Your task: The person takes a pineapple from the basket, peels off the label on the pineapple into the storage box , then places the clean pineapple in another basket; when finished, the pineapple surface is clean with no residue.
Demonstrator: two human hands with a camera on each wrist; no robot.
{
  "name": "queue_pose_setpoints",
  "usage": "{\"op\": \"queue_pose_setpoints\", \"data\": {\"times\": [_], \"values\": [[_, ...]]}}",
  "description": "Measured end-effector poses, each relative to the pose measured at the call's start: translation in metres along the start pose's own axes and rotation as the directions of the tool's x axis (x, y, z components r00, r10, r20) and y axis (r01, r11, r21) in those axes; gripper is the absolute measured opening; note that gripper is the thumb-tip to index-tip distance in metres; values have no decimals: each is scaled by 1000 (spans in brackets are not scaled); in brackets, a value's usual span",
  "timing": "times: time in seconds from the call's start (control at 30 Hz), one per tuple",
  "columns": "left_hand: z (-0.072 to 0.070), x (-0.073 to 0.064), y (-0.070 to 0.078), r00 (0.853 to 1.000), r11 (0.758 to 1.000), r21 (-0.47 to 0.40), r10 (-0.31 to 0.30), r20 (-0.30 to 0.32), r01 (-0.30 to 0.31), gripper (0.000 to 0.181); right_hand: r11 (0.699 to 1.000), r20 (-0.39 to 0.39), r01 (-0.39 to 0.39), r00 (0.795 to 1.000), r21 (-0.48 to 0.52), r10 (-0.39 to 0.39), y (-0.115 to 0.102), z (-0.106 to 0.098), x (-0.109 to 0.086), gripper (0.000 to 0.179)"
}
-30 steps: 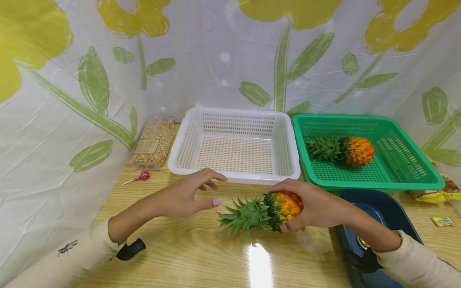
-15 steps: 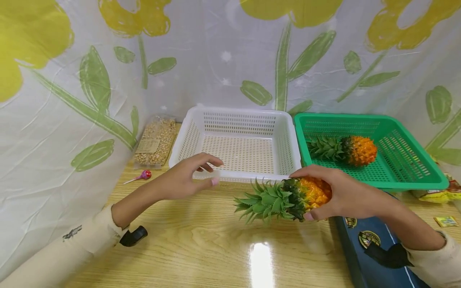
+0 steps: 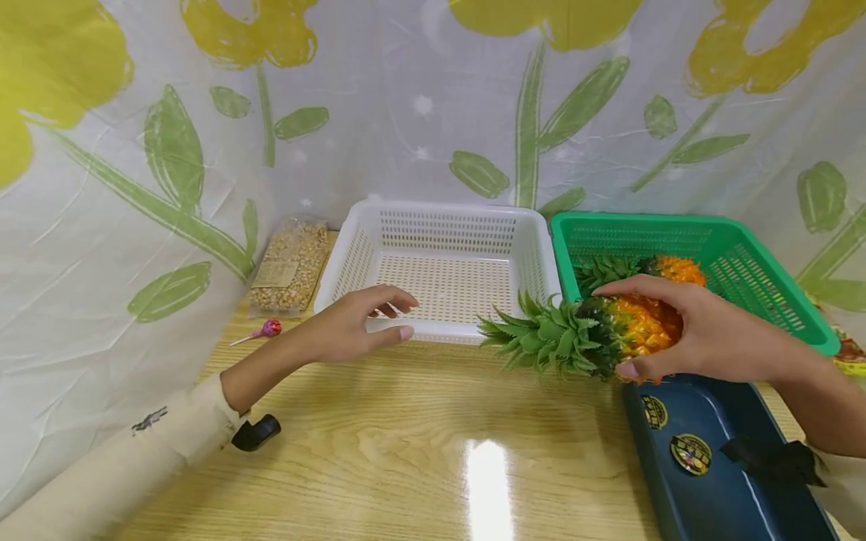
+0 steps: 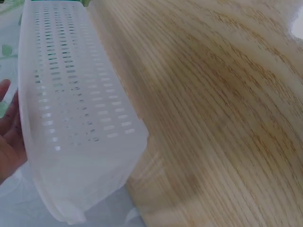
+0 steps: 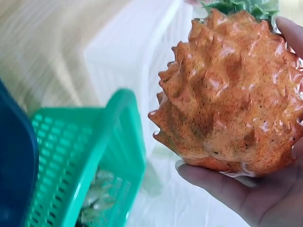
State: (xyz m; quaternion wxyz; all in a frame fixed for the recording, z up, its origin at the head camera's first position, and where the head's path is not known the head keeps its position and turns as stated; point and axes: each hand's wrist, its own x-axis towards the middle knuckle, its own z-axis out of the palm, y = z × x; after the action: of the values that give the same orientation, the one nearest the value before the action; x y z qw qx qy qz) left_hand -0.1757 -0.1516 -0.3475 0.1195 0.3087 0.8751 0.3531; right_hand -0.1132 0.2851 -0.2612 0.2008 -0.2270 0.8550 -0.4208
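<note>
An orange pineapple with a green leafy crown (image 3: 639, 330) is gripped round its body by my right hand (image 3: 717, 334). It hangs over the front left corner of the green basket (image 3: 764, 342), its crown pointing left past the white basket's corner. In the right wrist view the pineapple's knobbly base (image 5: 232, 99) faces the camera, with fingers on two sides of it. A second pineapple (image 3: 679, 269) lies in the green basket, partly hidden behind the held one. My left hand (image 3: 358, 323) hovers at the front rim of the white basket (image 3: 440, 330), fingers loosely bent, holding nothing.
A dark blue tray (image 3: 717, 496) with round stickers stands at the front right, under my right arm. At the back left lie a bag of corn kernels (image 3: 287, 267) and a lollipop (image 3: 271, 327). A flower-printed cloth (image 3: 392, 98) hangs behind the baskets.
My right hand has lifted the pineapple off the table and carried it right and back, to the green basket's edge. My left hand has moved slightly back towards the white basket.
</note>
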Motion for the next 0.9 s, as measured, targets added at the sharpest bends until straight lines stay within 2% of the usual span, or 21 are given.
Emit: {"op": "queue_pose_setpoints", "data": {"times": [0.13, 0.3, 0.47, 0.7, 0.9], "values": [[0, 3, -4, 999, 998, 40, -52, 18, 51, 47, 998, -21, -54, 998, -42, 53, 4, -12, 0, 78], [2, 5, -6, 995, 993, 85, -89, 42, 86, 47, 986, -44, -36, 999, -162, 29, 11, -25, 2, 76], [5, 7, -7, 994, 990, 110, -98, 57, 91, 45, 980, -23, -31, 999, -195, 27, 19, -37, 2, 74], [5, 7, -5, 993, 986, 147, -95, 69, 84, 42, 949, -63, -16, 998, -314, -4, 34, -53, 6, 71], [4, 7, -4, 994, 984, 168, -79, 78, 65, 35, 937, -71, -10, 997, -350, -16, 51, -68, 12, 70]]}}
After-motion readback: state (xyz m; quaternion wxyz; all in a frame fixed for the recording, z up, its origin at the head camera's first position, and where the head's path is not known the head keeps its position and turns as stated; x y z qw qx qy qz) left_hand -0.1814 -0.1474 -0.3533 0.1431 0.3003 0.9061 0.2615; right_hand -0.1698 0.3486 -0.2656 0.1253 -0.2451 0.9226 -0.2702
